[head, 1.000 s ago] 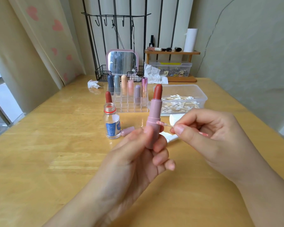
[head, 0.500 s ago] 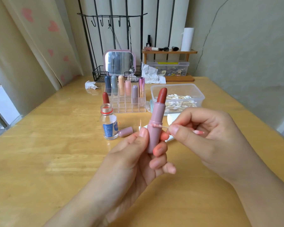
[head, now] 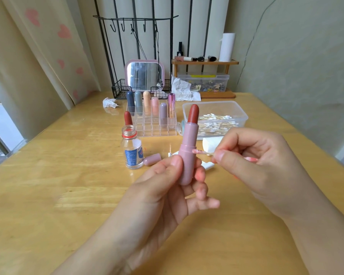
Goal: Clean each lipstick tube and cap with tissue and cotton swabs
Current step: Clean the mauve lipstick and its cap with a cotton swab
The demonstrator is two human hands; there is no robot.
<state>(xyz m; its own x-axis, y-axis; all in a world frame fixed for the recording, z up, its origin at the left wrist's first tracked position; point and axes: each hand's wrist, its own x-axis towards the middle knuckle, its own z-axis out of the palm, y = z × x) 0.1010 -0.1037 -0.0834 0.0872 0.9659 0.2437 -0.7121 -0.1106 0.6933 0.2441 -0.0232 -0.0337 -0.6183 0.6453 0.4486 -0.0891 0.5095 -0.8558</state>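
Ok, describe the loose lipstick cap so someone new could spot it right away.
Start at the wooden table and find the small glass bottle with the blue label. The cap lies on its side just right of the bottle's base. It is the only mauve piece lying flat; the other capped lipsticks stand upright in the clear organizer.
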